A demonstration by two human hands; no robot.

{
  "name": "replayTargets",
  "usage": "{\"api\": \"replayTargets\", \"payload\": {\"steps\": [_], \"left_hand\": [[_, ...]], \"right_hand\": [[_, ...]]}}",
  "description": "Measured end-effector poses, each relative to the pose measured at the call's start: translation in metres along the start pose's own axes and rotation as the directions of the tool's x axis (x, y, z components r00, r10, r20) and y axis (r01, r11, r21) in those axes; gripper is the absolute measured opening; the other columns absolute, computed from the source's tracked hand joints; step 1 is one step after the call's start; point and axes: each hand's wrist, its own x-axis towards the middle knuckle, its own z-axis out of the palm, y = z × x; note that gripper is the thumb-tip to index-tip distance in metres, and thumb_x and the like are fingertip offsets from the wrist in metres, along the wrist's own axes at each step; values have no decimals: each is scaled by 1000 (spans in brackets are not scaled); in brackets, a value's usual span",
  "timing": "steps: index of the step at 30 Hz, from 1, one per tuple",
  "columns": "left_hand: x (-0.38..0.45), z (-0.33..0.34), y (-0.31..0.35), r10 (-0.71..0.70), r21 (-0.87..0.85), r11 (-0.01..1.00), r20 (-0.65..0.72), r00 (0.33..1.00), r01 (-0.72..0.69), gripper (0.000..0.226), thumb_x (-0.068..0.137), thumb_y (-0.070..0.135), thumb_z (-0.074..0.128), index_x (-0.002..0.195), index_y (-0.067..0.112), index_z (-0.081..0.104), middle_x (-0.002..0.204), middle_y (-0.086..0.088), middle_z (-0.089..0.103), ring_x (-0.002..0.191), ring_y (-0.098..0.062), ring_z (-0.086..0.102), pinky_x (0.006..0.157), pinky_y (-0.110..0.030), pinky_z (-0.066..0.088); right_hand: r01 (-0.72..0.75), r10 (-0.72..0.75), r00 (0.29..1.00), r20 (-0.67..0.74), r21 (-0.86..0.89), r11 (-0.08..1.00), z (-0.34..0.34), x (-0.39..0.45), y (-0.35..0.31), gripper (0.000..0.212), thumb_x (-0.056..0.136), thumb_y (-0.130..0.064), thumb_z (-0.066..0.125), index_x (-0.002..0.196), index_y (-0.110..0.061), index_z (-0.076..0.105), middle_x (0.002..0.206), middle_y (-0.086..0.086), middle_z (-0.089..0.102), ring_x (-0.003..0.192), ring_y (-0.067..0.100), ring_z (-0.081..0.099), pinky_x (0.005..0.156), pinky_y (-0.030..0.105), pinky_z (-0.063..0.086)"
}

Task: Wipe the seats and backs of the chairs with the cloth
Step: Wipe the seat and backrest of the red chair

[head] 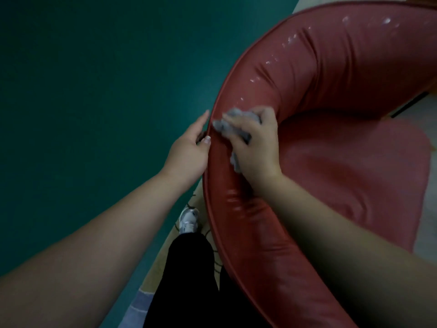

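most of the gray cloth (pixel 233 129) buried under the right hand (pixel 254 143), red chair (pixel 331 74) cut off at top and right edges, left fingers (pixel 201 136) tucked behind the backrest rim

The floor (pixel 179 247) showed only as a narrow pale strip running between a dark teal wall (pixel 94 91) and the red chair (pixel 319 74). The chair stood on it, its curved padded back close to the wall and its seat turned away from it. A white sneaker (pixel 188 220) was planted on that strip just beside the chair's back, with a black trouser leg (pixel 189 268) rising from it. Thin dark lines marked the floor near the shoe; what they were could not be told. Lower down lay a pale bluish patch (pixel 139 304), too blurred to identify. More light floor showed past the seat's far edge.
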Motion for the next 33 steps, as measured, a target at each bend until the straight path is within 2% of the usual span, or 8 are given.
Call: {"api": "replayTargets", "payload": {"steps": [3, 9, 12, 16, 21, 25, 29, 33], "left_hand": [[20, -8, 9, 35, 29, 999, 69, 997, -37, 53, 97, 2, 41, 145, 26, 36, 136, -7, 54, 125, -19, 51, 110, -41, 36], [51, -19, 16, 35, 60, 997, 229, 973, -50, 56, 98, 3, 39, 146, 31, 32, 134, -10, 55, 123, -25, 53, 106, -47, 39], [64, -19, 21, 39, 62, 996, 268, 963, -58, 56, 98, 4, 40, 147, 29, 30, 132, -14, 55, 122, -30, 53, 105, -47, 40], [85, -19, 24, 39, 64, 996, 335, 941, -64, 54, 99, 7, 39, 149, 25, 27, 141, -12, 48, 130, -31, 45, 109, -48, 35], [105, -15, 30, 46, 46, 996, 409, 912, -71, 55, 100, 8, 37, 150, 26, 23, 141, -21, 44, 132, -37, 41, 109, -52, 33], [120, -13, 38, 83, 64, 990, 438, 895, -123, 54, 100, 8, 37, 150, 26, 23, 144, -13, 44, 133, -31, 41, 111, -48, 32], [136, -10, 46, 137, 99, 975, 445, 885, -201, 53, 100, 12, 38, 150, 25, 25, 149, -1, 39, 135, -17, 38, 114, -35, 29], [148, -4, 54, 164, 128, 962, 425, 890, -239, 50, 101, 12, 39, 148, 22, 29, 147, 1, 42, 133, -11, 39, 111, -23, 28]], "right_hand": [[-27, 27, 1000, -4, 15, 1000, -6, -18, 4, 21, 77, -18, 76, 98, -19, 75, 101, 4, 44, 97, 30, 52, 89, 45, 46], [-122, 100, 976, -195, -107, 987, 16, 67, 6, 15, 78, -17, 75, 93, -18, 76, 101, 14, 53, 96, 33, 52, 90, 27, 39], [-148, 135, 971, -197, -53, 988, 13, 53, 5, 19, 79, -18, 74, 98, -19, 75, 101, 8, 48, 98, 29, 53, 92, 39, 45], [-221, 218, 958, -188, 4, 975, 15, 18, -5, 25, 78, -14, 75, 101, -24, 72, 101, 3, 45, 96, 18, 53, 92, 36, 47], [-274, 244, 921, -305, -59, 960, 21, 104, 9, 20, 78, -18, 75, 98, -20, 75, 100, 4, 45, 100, 28, 54, 94, 41, 45], [-297, 267, 904, -334, -42, 954, 23, 92, 6, 22, 79, -17, 74, 101, -21, 73, 102, 3, 44, 100, 26, 54, 94, 41, 46], [-279, 257, 921, -294, -35, 960, 25, 53, 2, 29, 77, -13, 73, 103, -26, 72, 103, 3, 45, 100, 22, 53, 94, 39, 46], [-344, 305, 863, -402, -26, 939, 19, 119, 21, 20, 77, -14, 76, 97, -17, 75, 101, 5, 44, 100, 25, 53, 95, 41, 45]]}}
